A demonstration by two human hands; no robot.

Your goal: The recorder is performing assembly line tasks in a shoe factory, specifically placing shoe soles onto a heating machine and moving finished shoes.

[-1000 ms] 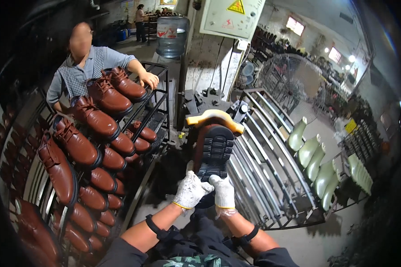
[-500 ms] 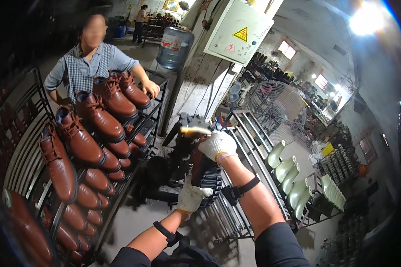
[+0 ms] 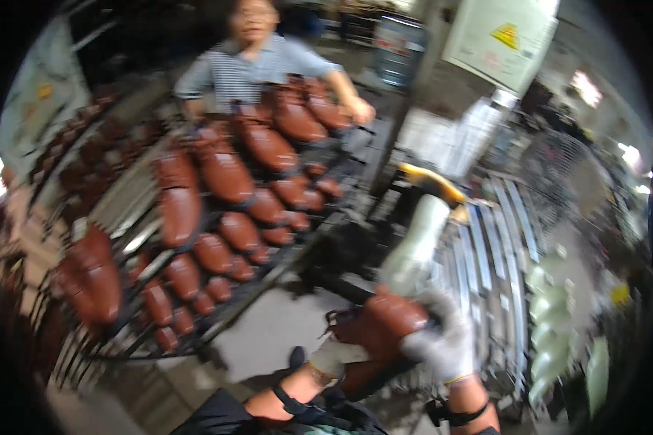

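A brown leather lace-up shoe (image 3: 384, 322) is between my two gloved hands, low in front of me. My right hand (image 3: 442, 337), in a white glove, is closed around its toe end. Near the lace end my left hand (image 3: 335, 355), also white-gloved, grips it; motion blur hides the fingers in part. Just beyond the shoe a pale green shoe last (image 3: 417, 239) stands tilted and bare, with a yellow piece (image 3: 434, 181) at its top. Dark machine parts (image 3: 348, 264) sit left of the last.
A rack (image 3: 276, 279) of brown shoes (image 3: 225, 170) fills the left side. Behind it a person (image 3: 250, 72) rests a hand on the rack. At right are metal rails (image 3: 497, 268), more green lasts (image 3: 551, 326) and a large fan (image 3: 559, 174). A grey electrical box (image 3: 500, 43) hangs on the pillar.
My view has swung left, so the scene sits further right. The shoe has come away from the stand toward me in both hands, and the green last now shows.
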